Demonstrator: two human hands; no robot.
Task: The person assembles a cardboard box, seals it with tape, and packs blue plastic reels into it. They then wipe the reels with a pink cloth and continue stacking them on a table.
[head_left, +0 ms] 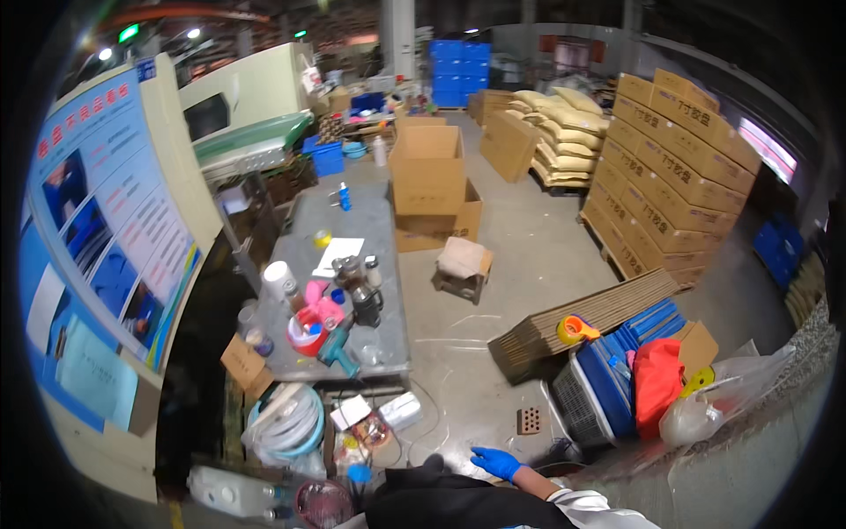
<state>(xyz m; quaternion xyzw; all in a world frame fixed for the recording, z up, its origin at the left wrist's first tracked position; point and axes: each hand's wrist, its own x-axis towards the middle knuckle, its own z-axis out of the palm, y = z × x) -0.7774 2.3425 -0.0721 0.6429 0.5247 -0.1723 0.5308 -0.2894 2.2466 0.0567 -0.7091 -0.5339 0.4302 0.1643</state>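
My right hand (495, 462) wears a blue glove and hangs low in front of me, with its fingers stretched out and nothing in them. A white sleeve covers that arm, and the bare wrist shows above the glove. Below it is the concrete floor, and a brown brick with holes (529, 420) lies a little to its right. I do not see my left hand. A small blue thing (359, 473) shows at the lower left beside my dark clothing, and I cannot make out what it is.
Ahead left stands a grey table (388, 264) with a teal heat gun or drill (338, 353), a red bucket and bottles. On the right, flattened cartons (582, 322) lean near a grey crate (582, 401) and a tape dispenser (575, 330). A stool (463, 269) and an open carton (427, 167) stand ahead.
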